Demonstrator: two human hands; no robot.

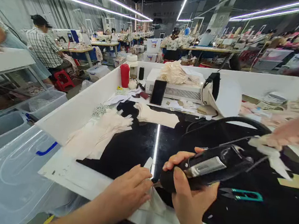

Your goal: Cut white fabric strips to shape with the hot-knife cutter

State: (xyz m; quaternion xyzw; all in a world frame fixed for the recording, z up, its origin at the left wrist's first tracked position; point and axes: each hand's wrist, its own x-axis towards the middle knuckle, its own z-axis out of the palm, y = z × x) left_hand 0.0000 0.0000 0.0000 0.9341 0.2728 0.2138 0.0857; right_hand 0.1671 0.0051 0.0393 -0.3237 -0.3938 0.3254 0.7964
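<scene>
Right hand (192, 196) wrapped around a black corded hand tool (208, 167), fingers curled over its body, thumb along the near side, tip pointed down-left toward the near edge of the black tabletop (134, 146). Left hand (128, 190) pressed flat, fingers together, onto a small pale fabric piece (154, 201) lying at that near edge, touching the tool's tip or just short of it, hard to tell at this angle. Teal-handled thread snips (240, 194) just right of the right hand. Stack of cream fabric pieces (103, 131) well to the left, another pale piece (156, 115) farther back. Black phone (158, 92) propped against a white box (177, 88), red bottle (124, 75) beside it. Blurred other person's hand (298, 129) at the right edge with pale fabric. Clear plastic bin (11, 174) at lower left.
</scene>
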